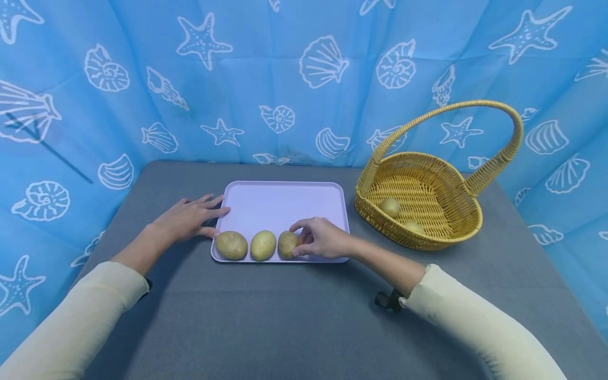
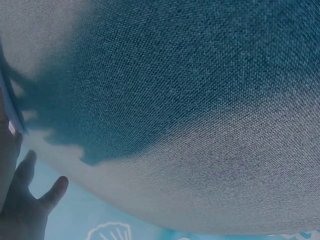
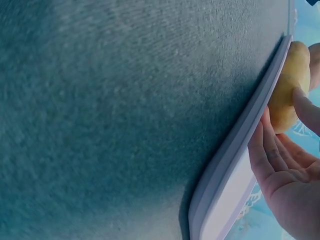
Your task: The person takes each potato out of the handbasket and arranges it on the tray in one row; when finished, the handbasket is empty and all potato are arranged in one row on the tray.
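A pale lilac tray lies on the grey table, with three potatoes in a row along its near edge. My right hand holds the rightmost potato between thumb and fingers; the right wrist view shows this potato just inside the tray's rim. To its left sit the middle potato and a larger potato at the near left corner. With fingers spread, my left hand rests at the tray's left rim, its thumb close to the larger potato. In the left wrist view only part of that hand shows.
Right of the tray stands a yellow wicker basket with a tall arched handle. Inside it are a potato and another potato partly hidden by the near wall. A blue curtain with white shells hangs behind the table.
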The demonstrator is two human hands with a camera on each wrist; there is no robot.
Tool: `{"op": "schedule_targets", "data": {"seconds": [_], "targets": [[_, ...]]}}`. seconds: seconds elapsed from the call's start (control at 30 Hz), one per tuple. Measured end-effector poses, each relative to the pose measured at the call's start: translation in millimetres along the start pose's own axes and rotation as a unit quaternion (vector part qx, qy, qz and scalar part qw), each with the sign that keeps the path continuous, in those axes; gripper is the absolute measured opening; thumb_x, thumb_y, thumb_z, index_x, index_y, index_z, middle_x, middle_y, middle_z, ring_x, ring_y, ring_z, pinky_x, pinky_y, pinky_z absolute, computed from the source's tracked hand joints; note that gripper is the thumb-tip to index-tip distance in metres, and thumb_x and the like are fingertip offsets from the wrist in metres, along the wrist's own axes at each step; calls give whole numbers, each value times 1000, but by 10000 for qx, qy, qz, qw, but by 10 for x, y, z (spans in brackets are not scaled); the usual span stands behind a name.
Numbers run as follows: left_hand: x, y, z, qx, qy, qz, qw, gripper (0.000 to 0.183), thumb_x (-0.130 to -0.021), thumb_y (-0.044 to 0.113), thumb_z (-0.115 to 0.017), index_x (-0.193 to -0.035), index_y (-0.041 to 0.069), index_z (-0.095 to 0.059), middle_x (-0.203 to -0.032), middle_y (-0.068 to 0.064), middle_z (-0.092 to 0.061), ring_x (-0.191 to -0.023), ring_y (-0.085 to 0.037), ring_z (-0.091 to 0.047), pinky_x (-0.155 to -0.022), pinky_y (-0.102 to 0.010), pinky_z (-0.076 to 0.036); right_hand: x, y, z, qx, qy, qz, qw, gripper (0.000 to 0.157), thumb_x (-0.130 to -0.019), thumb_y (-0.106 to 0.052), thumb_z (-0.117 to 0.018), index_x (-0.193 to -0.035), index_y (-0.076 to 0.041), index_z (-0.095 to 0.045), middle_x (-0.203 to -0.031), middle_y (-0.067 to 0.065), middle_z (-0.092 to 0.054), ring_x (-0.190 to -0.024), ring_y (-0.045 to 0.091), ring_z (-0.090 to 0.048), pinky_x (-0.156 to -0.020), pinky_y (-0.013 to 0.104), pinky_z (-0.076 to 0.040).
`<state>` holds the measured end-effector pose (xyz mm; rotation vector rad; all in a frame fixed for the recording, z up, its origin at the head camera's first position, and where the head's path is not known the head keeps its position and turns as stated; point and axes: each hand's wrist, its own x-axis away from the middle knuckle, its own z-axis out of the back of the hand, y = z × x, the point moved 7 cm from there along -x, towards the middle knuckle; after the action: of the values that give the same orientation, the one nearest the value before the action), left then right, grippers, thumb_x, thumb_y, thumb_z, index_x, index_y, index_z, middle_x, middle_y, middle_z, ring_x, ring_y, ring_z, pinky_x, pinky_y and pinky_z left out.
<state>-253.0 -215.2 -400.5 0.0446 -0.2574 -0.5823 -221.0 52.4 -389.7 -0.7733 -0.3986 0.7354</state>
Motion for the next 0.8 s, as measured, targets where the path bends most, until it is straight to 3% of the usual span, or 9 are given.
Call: {"op": "schedule_targets", "data": {"seconds": [0.23, 0.4, 0.57, 0.8], "targets": [[8, -3, -22, 55, -11, 13, 10000, 77, -90, 55, -63, -152, 15, -41, -161, -18, -26, -146, -47, -21, -106, -76, -22, 36, -29, -12, 224, -138, 80, 9996, 52, -86, -20, -79, -128, 5, -60, -90, 5, -71, -82, 13, -68, -79, 27, -56], [10, 1, -30, 88, 2, 28, 10000, 78, -90, 57, -62, -153, 15, -41, -161, -18, -26, -146, -47, -21, -106, -76, -21, 152, 7, 125, 198, -304, -21, 9993, 52, -88, -20, -77, -130, 3, -60, -101, 12, -71, -87, 17, -70, -80, 27, -56], [2, 6, -23, 78, -7, 13, 10000, 78, -90, 57, -61, -153, 16, -40, -161, -18, -25, -146, -47, -21, -106, -76, -22, 362, 10, 480, 282, -308, -26, 9991, 47, -87, -17, -78, -127, 3, -62, -105, 17, -69, -93, 22, -69, -82, 36, -58], [4, -1, 2, -32, 10, 12, 10000, 78, -90, 56, -63, -152, 16, -41, -161, -18, -26, -145, -47, -23, -105, -76, -24, 693, 47, 1109, 390, -103, -413, 9983, 44, -86, -12, -78, -126, 0, -64, -108, 8, -69, -101, 27, -68, -89, 42, -56]]}}
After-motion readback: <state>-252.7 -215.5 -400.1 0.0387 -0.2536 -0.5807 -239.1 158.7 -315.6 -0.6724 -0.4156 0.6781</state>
